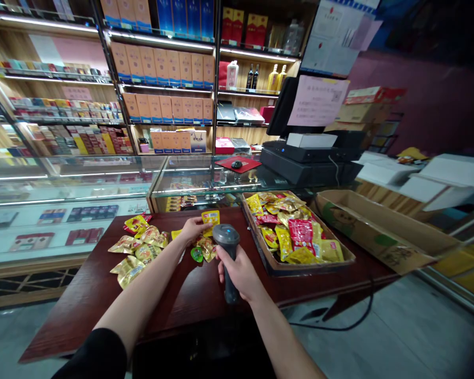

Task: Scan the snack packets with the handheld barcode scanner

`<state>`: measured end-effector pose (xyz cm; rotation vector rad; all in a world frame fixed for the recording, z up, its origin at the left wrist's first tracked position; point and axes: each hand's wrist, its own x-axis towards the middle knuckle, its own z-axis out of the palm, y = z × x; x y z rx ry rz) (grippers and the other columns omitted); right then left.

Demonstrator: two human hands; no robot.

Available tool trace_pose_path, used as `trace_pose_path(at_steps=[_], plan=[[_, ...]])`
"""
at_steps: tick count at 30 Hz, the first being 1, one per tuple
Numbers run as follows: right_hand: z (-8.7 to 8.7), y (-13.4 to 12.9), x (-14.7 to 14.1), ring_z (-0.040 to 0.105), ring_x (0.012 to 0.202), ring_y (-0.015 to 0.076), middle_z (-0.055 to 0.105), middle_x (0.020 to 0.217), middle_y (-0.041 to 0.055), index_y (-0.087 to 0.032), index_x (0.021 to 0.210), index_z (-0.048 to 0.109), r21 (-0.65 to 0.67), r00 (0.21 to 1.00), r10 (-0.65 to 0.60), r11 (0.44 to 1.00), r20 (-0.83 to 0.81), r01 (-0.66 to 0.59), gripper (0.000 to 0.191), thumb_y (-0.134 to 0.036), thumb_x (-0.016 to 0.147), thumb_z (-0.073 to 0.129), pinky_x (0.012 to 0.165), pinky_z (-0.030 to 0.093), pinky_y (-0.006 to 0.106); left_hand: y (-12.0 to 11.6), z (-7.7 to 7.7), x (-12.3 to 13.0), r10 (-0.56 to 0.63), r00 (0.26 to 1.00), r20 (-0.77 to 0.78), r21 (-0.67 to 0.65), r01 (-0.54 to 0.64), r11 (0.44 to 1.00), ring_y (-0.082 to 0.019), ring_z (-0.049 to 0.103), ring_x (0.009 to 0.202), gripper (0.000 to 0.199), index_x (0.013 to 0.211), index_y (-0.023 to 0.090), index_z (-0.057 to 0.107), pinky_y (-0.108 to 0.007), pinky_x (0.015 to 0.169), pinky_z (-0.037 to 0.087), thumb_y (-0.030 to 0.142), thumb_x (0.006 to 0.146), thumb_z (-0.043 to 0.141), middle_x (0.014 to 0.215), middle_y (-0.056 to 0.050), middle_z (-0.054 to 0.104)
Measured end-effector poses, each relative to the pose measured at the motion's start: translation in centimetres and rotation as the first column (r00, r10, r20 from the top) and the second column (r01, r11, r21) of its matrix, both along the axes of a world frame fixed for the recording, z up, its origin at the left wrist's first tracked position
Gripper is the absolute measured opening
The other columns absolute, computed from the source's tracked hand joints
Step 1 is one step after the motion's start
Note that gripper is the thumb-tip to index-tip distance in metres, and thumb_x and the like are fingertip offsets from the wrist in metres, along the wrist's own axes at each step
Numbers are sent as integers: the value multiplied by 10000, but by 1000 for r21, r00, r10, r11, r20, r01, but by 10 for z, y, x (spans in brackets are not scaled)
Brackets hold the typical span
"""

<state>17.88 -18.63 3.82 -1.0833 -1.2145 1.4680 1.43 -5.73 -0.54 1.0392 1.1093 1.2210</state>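
Observation:
My left hand (194, 230) pinches a small yellow packet (210, 218) near the middle of the dark red table (174, 295). Just right of it, my right hand (240, 271) is wrapped round the handle of a black barcode scanner (226, 238), whose head is beside the packet. Below the yellow packet lie a green packet (196, 255) and some gold ones, partly hidden by the scanner. A group of gold and yellow packets (150, 238) lies on the table's left. To the right, an open carton (274, 269) holds many yellow, red and gold packets.
An empty-looking long cardboard box (373, 239) sits at the right. Behind the table stand a glass counter (189, 176), a mouse (236, 165) on a red pad and a monitor (282, 108). A black cable (339, 329) hangs at the lower right.

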Motion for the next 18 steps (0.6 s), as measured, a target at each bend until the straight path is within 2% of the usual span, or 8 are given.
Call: trace_pose_path(at_steps=[8,18], plan=[[4,-4,1,473,364,84,496,476,-85,-181,965,491,96,998,-49,994,28,47,407,-532,780,582,378,400,185,8,-1,0,-54,998,28,59,52,997,-202,679,736,528,897,136,726,-317,771,514,390,455,861,816,-73,731],[9,-6,0,462,359,84,495,483,-81,-180,970,488,102,997,-61,993,41,57,402,-524,785,582,365,399,185,11,3,2,-78,997,12,73,77,994,-207,674,728,569,910,122,726,-319,775,505,387,427,868,809,-73,728]])
